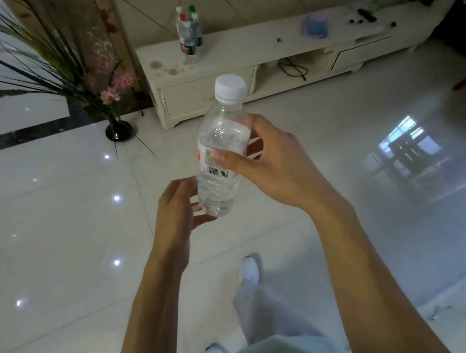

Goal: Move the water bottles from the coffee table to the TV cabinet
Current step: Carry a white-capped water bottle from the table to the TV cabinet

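1. Head view: the right hand (273, 166) grips the water bottle (219, 135) around its middle, thumb on the label and fingers (256, 124) curled behind. It holds the bottle in the air, short of the TV cabinet (249, 46).
2. The left hand (176, 214), fingers loosely spread, touches the bottle's base.
3. Three other bottles (189, 36) stand on the TV cabinet's left end.

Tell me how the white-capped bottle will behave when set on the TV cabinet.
The white-capped water bottle looks like thin ribbed plastic, so a hard squeeze may dent it. It seems mostly full, so probably hefty for its size. Tall and narrow, it could tip on the TV cabinet.
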Motion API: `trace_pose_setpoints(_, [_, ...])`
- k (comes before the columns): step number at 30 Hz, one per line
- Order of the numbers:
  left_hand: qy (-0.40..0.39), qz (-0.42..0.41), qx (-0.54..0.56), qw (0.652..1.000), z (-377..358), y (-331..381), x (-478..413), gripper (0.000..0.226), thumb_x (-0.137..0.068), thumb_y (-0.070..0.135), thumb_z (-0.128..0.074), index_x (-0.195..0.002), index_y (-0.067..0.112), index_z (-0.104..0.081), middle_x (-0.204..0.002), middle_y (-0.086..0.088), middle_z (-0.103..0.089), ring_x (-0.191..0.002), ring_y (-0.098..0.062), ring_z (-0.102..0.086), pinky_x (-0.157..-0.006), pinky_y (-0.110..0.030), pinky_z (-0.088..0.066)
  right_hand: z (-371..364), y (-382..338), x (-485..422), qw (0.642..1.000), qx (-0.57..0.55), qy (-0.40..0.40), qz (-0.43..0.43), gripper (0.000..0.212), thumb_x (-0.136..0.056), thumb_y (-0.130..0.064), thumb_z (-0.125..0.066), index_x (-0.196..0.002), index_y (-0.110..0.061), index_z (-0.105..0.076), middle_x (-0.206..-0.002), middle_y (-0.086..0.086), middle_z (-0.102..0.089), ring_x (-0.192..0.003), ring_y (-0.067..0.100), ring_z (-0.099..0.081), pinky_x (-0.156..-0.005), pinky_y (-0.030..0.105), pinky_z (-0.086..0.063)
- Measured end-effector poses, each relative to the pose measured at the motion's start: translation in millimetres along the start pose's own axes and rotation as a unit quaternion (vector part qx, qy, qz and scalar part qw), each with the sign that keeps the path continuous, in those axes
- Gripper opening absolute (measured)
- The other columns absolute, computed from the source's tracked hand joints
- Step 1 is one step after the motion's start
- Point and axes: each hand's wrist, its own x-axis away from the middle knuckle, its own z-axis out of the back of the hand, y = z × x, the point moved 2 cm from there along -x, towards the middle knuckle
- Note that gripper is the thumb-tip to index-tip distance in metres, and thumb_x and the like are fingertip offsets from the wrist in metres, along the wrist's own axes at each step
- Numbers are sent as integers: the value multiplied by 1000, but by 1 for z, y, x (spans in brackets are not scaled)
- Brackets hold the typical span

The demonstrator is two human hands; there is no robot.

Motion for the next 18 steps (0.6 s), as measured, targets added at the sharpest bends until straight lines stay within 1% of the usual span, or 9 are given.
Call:
trace_pose_setpoints(2, [9,4,-1,1000,-7,11,-33,29,-96,24,-49,-115,7,-62,-110,-10,-67,-96,-31,-69,-79,-47,-60,2,10,-39,1000,4,-7,3,59,-80,-54,-69,-128,-25,-51,-114,-11,-65,-101,4,-61,-87,22,-51])
trace_pose_setpoints(5, [34,0,6,999,-24,35,-89,28,-95,22,-48,-114,7,-62,-104,-8,-67,-87,-28,-68,-78,-46,-59,8,23,-109,1000,-5,-15,16,58,-77,-55,-70,-124,-26,-54,-111,-12,-65,-99,4,-62,-87,31,-54])
trace_pose_setpoints(9, [55,0,12,998,-54,76,-157,28,-95,19,-47,-114,6,-61,-105,-9,-66,-89,-29,-65,-78,-46,-59,27,33,-200,999,7,-32,24,60,-77,-58,-68,-125,-25,-53,-112,-10,-63,-101,8,-60,-88,35,-53])
trace_pose_setpoints(11, [61,-6,22,998,-66,96,-188,28,-94,19,-49,-114,6,-62,-108,-10,-65,-91,-30,-65,-81,-48,-59,39,37,-242,999,6,-40,27,59,-77,-58,-68,-124,-27,-53,-112,-10,-62,-101,7,-60,-88,35,-53])
trace_pose_setpoints(14, [66,-6,29,997,-78,119,-229,29,-93,17,-50,-114,3,-63,-106,-11,-65,-93,-32,-63,-83,-51,-58,49,42,-295,999,5,-40,29,59,-78,-58,-68,-127,-27,-52,-117,-9,-58,-104,7,-57,-89,30,-49])
trace_pose_setpoints(16, [71,-3,33,997,-81,130,-254,29,-93,16,-49,-114,3,-64,-110,-14,-65,-92,-33,-63,-81,-49,-58,49,44,-322,999,9,-44,28,59,-78,-56,-68,-126,-27,-51,-118,-7,-54,-104,7,-56,-88,28,-48])
trace_pose_setpoints(18, [73,-1,33,997,-81,141,-282,29,-93,17,-48,-114,4,-63,-113,-14,-65,-93,-33,-65,-78,-46,-59,47,45,-350,998,8,-48,27,56,-77,-55,-70,-123,-28,-52,-116,-7,-53,-102,8,-57,-88,30,-50])
